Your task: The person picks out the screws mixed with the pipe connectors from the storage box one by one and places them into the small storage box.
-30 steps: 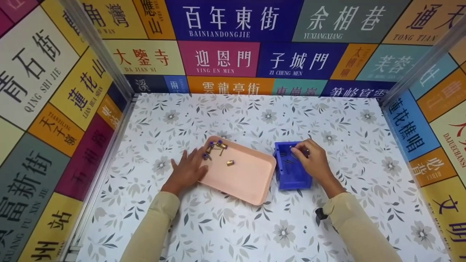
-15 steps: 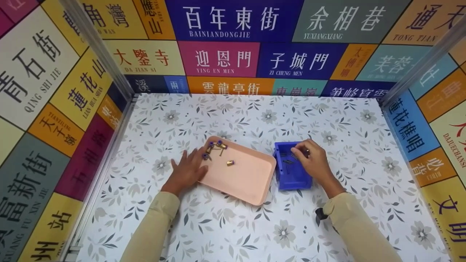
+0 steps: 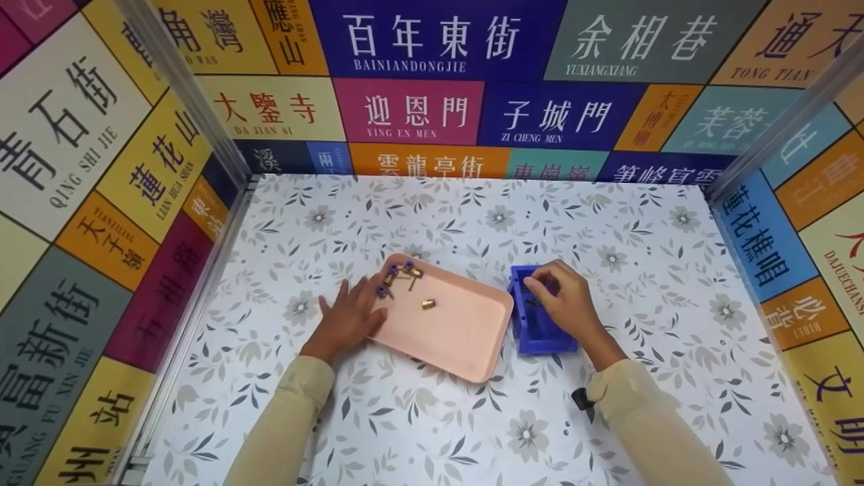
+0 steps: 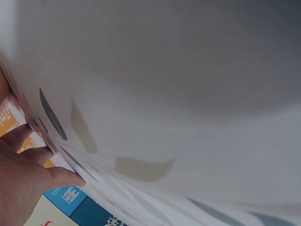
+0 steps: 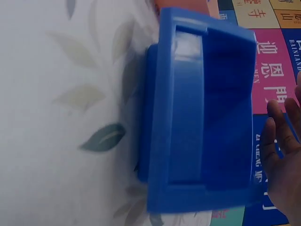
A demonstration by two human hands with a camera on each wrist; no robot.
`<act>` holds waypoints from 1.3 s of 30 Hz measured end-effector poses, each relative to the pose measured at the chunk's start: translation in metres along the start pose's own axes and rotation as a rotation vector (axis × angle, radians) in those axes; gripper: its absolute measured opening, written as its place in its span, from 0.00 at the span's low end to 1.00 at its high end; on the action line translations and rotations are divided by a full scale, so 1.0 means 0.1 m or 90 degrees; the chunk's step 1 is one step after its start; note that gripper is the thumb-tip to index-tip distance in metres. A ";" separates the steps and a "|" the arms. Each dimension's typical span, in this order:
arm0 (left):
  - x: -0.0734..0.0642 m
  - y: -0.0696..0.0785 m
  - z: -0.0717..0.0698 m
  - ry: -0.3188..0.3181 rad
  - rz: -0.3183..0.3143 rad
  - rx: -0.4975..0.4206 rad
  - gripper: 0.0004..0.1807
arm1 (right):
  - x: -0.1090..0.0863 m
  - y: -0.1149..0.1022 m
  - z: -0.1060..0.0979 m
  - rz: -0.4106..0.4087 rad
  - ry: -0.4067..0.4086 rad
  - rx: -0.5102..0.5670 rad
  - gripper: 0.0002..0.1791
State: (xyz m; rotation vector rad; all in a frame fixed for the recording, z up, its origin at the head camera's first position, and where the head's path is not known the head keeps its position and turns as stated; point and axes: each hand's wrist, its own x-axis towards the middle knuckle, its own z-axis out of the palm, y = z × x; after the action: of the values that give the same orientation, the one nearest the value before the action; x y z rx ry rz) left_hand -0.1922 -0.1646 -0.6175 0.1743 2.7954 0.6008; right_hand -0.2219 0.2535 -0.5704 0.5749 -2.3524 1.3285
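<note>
My left hand [image 3: 347, 317] lies with spread fingers along the left edge of a pale pink tray [image 3: 459, 337], its thumb over the rim. Several small brass-coloured pieces with blue ends [image 3: 410, 271] are grouped in the tray's far left corner. One short brass-coloured cylinder [image 3: 429, 304] sits apart from them. My right hand [image 3: 570, 297] is over a blue bin [image 3: 540, 347], thumb and forefinger tips close together; whether they pinch anything is hidden. Small dark rods [image 3: 533, 301] show inside the bin. In the right wrist view the bin's near wall [image 5: 186, 122] hides its contents.
A white tablecloth with grey flowers [image 3: 526, 432] covers the table. Walls of coloured panels with lettering [image 3: 405, 111] stand at the back and both sides. The bin stands close against the tray's right end.
My right hand has shifted slightly left over the bin, and its fingertips are nearer the bin's left side. My left hand and the tray stay put. The head view has shifted slightly.
</note>
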 end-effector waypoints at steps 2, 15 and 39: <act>0.00 -0.01 0.01 0.001 0.000 0.000 0.38 | 0.03 -0.14 0.05 -0.005 -0.003 0.010 0.04; -0.01 -0.06 0.03 0.026 0.027 -0.004 0.39 | 0.26 -0.27 0.60 -0.014 -0.049 0.056 0.04; 0.01 0.00 0.00 0.025 0.007 -0.005 0.38 | 0.63 -0.34 1.46 -0.036 -0.229 0.049 0.14</act>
State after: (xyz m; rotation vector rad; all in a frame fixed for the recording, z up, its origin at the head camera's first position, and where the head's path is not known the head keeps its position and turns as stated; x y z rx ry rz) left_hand -0.1930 -0.1648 -0.6177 0.1784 2.8318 0.6242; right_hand -0.2754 0.1004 -0.5841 0.9668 -2.5467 1.3914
